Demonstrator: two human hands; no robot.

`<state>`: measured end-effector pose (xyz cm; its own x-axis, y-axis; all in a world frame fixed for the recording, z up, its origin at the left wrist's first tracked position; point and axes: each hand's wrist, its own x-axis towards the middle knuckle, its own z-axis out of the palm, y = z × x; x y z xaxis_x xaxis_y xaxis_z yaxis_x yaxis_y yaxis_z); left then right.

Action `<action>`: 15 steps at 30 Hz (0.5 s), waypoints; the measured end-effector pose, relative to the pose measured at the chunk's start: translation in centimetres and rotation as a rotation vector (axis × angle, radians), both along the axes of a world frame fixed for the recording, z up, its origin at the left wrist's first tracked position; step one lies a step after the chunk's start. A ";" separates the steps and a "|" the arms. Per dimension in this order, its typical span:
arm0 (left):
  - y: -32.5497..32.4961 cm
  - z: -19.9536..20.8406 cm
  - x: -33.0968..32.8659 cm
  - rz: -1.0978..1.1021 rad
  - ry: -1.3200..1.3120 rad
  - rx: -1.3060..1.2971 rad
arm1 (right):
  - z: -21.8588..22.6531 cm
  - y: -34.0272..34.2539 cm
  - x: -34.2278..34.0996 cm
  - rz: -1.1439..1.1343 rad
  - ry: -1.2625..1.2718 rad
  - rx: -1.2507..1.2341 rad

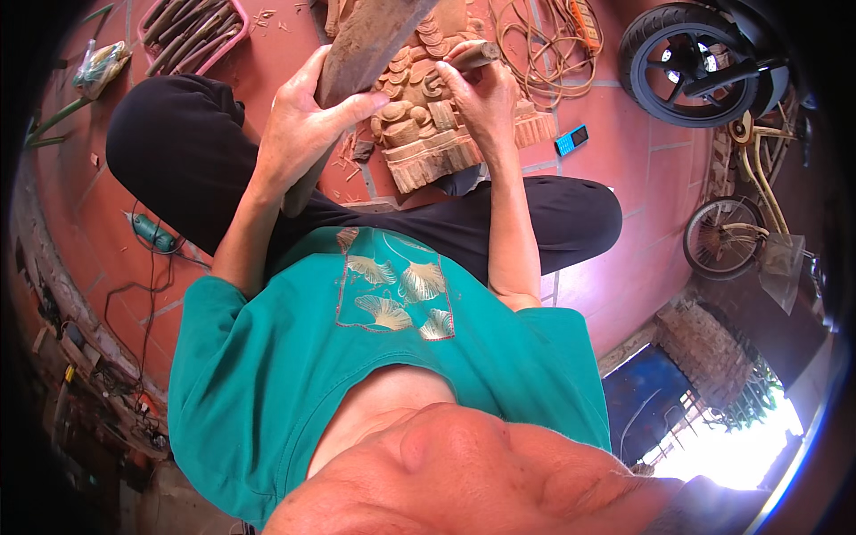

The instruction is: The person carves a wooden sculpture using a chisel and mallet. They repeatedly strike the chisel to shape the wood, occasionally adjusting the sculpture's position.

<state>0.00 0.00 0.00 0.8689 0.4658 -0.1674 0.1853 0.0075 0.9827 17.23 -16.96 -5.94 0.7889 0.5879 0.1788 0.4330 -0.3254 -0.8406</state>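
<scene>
A carved wooden piece (419, 147) with coin-like discs and rounded shapes lies on the floor in front of my crossed legs. My left hand (308, 120) is wrapped round a long, worn wooden bar (370, 49), which slants over the carving's left side and down toward my lap. Its upper end runs out of the picture. Over the carving, my right hand (481, 98) grips a chisel by its dark round handle (475, 56). The chisel's blade is hidden or too small to make out.
A pink basket (239, 36) of chisels stands far left. Wood shavings (348, 165) lie by the carving. An orange power strip (584, 25) with coiled cord, a blue phone (572, 140) and a motorbike wheel (687, 64) are to the right. A green power tool (153, 234) lies left.
</scene>
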 end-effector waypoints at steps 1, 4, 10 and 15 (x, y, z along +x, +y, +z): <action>0.0 0.0 0.0 0.000 0.003 0.005 | 0.1 0.1 -0.1 -0.001 -0.012 0.002; 0.0 0.1 0.1 -0.005 -0.023 0.007 | 0.4 0.2 -0.3 0.010 -0.055 -0.014; -0.1 1.5 0.1 -0.076 -0.080 0.169 | 0.3 0.6 -0.2 0.085 -0.025 -0.012; -0.3 1.1 0.0 -0.248 0.130 0.344 | 0.6 0.5 -0.5 0.127 -0.133 -0.070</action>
